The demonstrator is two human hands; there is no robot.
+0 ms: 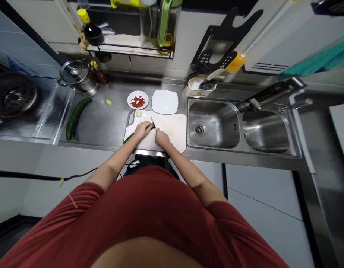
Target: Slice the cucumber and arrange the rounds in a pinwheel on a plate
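Note:
My left hand [142, 130] is closed over a cucumber [128, 138] on the white cutting board [176, 130]. One dark green end of it shows left of my wrist; a bit more shows by my fingertips. In my right hand [162, 138] is a knife [152, 120], its narrow blade pointing away from me beside the cucumber's cut end. My fist hides the handle. A pale green cucumber slice [138, 114] lies at the board's far left corner. Behind the board stand a white plate of chopped red pieces [138, 92] and a bare square white plate [164, 101].
On the left of the steel counter lie a whole cucumber [77, 118] and a small green scrap [108, 101]. Behind them are a lidded pot [79, 80] and a stove burner [16, 95]. A double sink [213, 124] adjoins the board's right, with a utensil caddy [192, 89] behind.

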